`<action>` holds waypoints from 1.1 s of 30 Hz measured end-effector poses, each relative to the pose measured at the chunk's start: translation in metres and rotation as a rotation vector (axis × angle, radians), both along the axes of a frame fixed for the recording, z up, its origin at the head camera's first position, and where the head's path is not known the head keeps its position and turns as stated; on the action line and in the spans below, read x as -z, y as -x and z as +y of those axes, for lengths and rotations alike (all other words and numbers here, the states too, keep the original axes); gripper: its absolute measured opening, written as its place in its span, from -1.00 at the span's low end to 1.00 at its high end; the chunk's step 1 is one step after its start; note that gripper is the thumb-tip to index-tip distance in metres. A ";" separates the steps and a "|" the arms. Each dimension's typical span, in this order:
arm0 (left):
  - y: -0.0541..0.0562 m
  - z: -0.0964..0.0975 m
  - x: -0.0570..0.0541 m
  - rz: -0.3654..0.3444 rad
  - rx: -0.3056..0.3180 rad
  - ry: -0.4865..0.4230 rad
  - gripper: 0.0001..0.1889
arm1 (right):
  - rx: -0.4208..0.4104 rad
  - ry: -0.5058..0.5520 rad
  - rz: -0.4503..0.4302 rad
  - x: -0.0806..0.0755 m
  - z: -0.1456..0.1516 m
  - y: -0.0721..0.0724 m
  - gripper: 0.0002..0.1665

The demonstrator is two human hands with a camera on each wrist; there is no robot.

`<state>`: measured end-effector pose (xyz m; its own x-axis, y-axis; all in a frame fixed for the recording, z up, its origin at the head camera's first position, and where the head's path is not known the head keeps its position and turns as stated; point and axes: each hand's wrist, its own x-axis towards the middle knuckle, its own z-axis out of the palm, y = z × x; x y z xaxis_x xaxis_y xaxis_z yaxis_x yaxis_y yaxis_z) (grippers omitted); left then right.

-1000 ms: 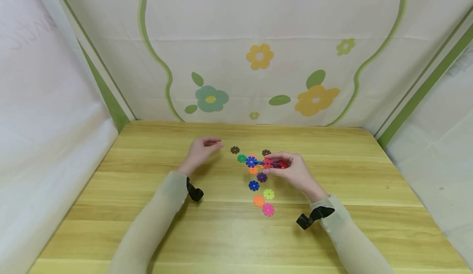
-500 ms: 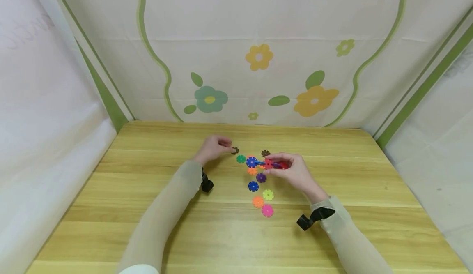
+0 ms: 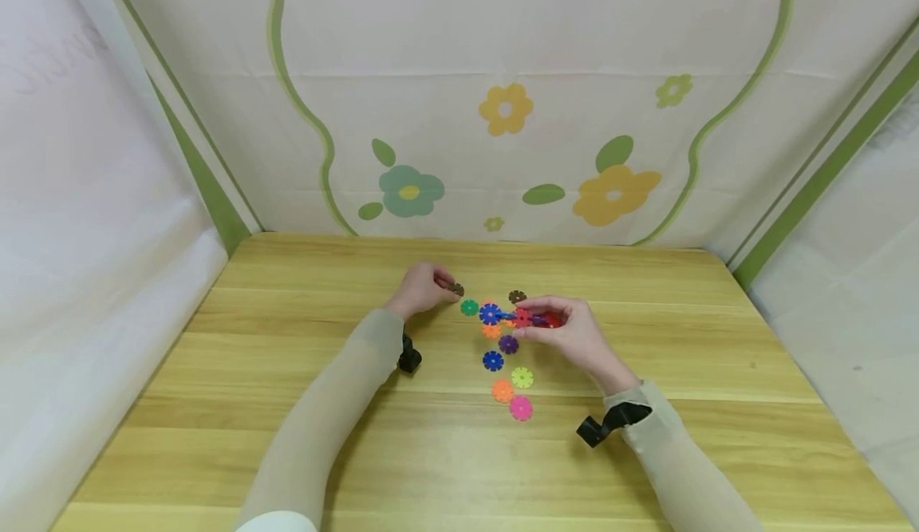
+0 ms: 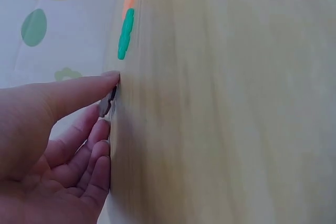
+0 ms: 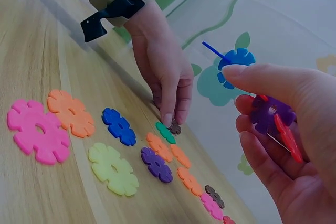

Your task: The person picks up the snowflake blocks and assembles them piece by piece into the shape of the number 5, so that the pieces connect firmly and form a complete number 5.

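Note:
My left hand point(image 3: 425, 287) pinches a brown interlocking disc point(image 3: 456, 289) between thumb and fingers, low at the table surface. Seen from the left wrist, that brown disc point(image 4: 107, 102) stands nearly edge-on under the thumb tip. A green disc point(image 3: 470, 307) lies just to its right. My right hand point(image 3: 570, 332) holds up a chain of notched discs slotted into one another. Blue point(image 3: 491, 313), red point(image 3: 522, 318) and purple pieces show in it; in the right wrist view a purple disc point(image 5: 272, 115) and a red one point(image 5: 289, 137) sit between thumb and curled fingers.
Loose flat discs lie on the wooden table point(image 3: 646, 468) below the chain: purple point(image 3: 508, 344), blue point(image 3: 493, 360), yellow-green point(image 3: 522, 377), orange point(image 3: 502, 391) and pink point(image 3: 521, 408). Another brown disc point(image 3: 517, 297) lies behind. A flowered cloth wall point(image 3: 431, 117) borders the far edge.
My left hand has moved right to the brown disc, and its thumb and fingers have closed on it. The right hand stays in place with the disc chain.

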<state>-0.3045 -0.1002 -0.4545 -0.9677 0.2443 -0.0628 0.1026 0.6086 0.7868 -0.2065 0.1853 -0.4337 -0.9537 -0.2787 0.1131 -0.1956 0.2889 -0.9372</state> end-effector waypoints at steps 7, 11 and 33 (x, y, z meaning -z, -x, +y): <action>-0.006 -0.002 -0.002 0.004 0.001 -0.056 -0.77 | 0.001 0.016 -0.012 0.001 0.001 0.000 -0.43; -0.012 -0.002 -0.004 0.023 0.030 -0.113 -0.82 | 0.004 0.011 -0.010 0.002 0.002 0.002 -0.45; -0.070 0.007 -0.021 0.117 0.061 -0.303 -0.88 | 0.058 -0.010 0.003 0.002 0.006 0.004 -0.47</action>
<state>-0.2345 -0.0932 -0.4331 -0.9471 0.2923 0.1325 0.2322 0.3389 0.9117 -0.2105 0.1913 -0.4358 -0.9681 -0.2237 0.1130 -0.1805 0.3096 -0.9336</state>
